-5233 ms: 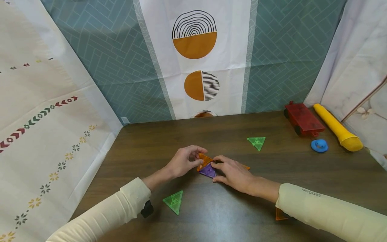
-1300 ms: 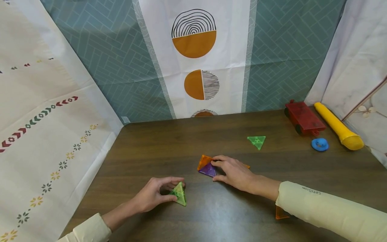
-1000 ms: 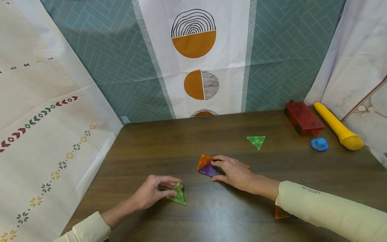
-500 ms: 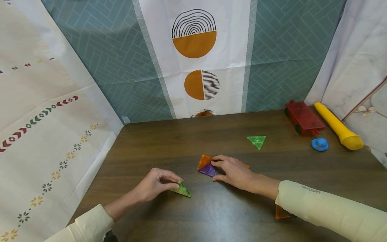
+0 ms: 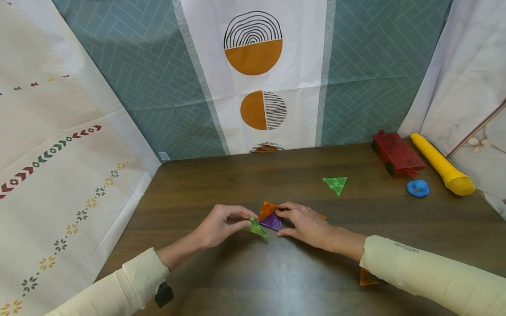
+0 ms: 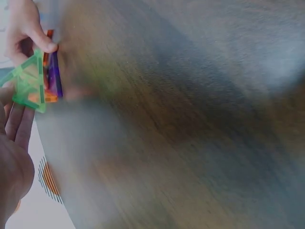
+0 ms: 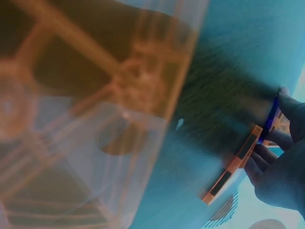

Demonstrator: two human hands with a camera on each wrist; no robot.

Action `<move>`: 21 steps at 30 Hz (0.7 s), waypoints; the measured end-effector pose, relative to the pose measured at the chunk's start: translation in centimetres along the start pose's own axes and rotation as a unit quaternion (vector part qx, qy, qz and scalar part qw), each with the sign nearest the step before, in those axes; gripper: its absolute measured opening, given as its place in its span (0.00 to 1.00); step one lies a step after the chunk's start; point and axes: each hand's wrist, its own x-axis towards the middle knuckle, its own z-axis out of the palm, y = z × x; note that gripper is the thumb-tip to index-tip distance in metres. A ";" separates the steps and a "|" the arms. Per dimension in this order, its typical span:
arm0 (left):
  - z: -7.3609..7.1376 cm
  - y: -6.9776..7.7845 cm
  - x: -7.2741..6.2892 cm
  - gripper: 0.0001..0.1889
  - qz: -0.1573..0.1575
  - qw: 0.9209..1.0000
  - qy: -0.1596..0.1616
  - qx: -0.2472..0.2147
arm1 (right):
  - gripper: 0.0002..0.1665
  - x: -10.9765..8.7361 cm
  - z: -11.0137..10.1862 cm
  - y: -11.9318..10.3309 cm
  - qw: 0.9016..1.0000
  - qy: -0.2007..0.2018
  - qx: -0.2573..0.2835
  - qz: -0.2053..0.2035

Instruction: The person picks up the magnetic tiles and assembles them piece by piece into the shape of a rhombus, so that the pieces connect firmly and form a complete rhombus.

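Observation:
My left hand (image 5: 221,226) pinches a translucent green triangular magnetic tile (image 5: 256,227) between thumb and fingers. It is tilted, its tip close to the purple tile's left corner in the head view. My right hand (image 5: 306,224) grips a purple triangular magnetic tile (image 5: 272,221), its thumb at the near edge and its fingers at the far side. Against the purple tile stands an orange tile (image 5: 266,210). Another orange tile (image 7: 232,167) lies beneath the right hand; only its tip shows past the knuckles in the head view.
A second green triangular tile (image 5: 335,185) lies farther back. An orange tile (image 5: 367,278) sits partly under the right sleeve. At the back right of the wooden table (image 5: 205,180) are a red toy wagon (image 5: 397,153), a yellow toy microphone (image 5: 442,166) and a blue rubber duck (image 5: 417,188).
My left hand let go of the orange tile, picked up the near green tile, and carried it forward and right toward the purple one. My right hand stays in place.

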 end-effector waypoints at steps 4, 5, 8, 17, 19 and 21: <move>0.5 0.0 1.0 0.10 0.011 1.000 0.003 0.022 | 0.37 0.0 0.0 0.0 1.000 0.002 0.004 -0.003; 0.6 0.0 1.2 0.10 0.012 1.000 0.002 0.024 | 0.37 0.0 0.0 0.0 1.000 0.001 0.004 -0.002; 1.0 0.0 1.7 0.11 0.016 0.999 0.003 0.028 | 0.37 0.1 -0.1 0.0 1.000 0.001 0.003 -0.002; 2.5 -0.4 2.7 0.10 0.022 0.999 0.014 0.034 | 0.37 0.0 -0.1 0.0 1.000 -0.001 0.001 -0.005; 2.7 -0.4 2.7 0.11 0.021 0.999 0.019 0.032 | 0.37 0.0 -0.1 0.0 1.000 -0.001 0.000 -0.007; 2.9 -0.5 2.7 0.11 0.020 0.999 0.025 0.032 | 0.37 -0.1 -0.1 0.0 1.000 0.000 -0.001 -0.010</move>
